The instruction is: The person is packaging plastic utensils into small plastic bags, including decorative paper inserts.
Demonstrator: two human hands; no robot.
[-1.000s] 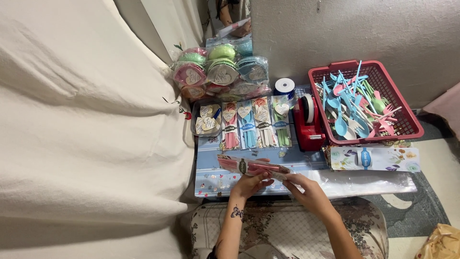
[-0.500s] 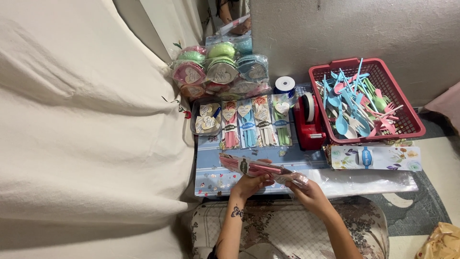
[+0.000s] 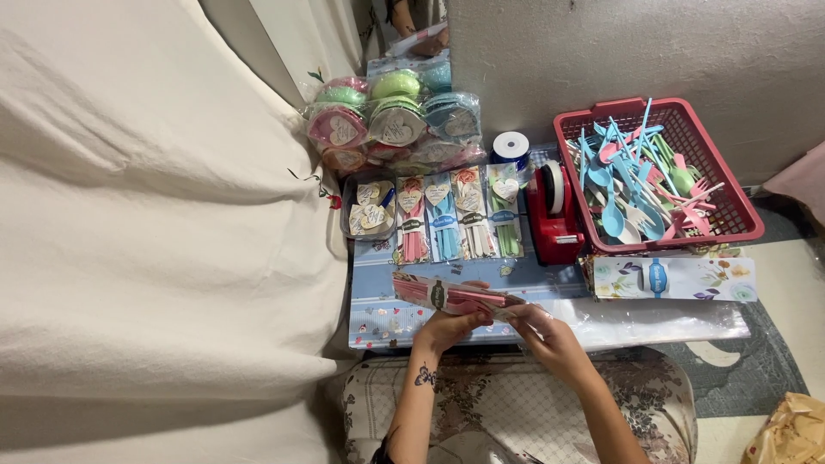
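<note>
My left hand (image 3: 449,326) grips a pink cutlery packet (image 3: 447,295) with a dark round sticker, held flat over the low table's front edge. At the packet's right end my right hand (image 3: 543,331) pinches it. Both hands hover above a pale blue patterned tabletop (image 3: 378,309). Just beyond the hands lies a row of finished cutlery packets (image 3: 455,219) in pink, blue and green, side by side.
A red basket (image 3: 730,193) holds several loose pastel spoons and forks. A red tape dispenser (image 3: 554,215) and a ribbon spool (image 3: 511,144) stand beside it. Bagged round pastel containers (image 3: 391,125) sit at the back, a small sticker tray (image 3: 371,206) at left, clear plastic sleeves (image 3: 653,314) at right.
My right hand has slid left along the table edge and closed on the packet's right end. The left hand kept its hold on the packet.
</note>
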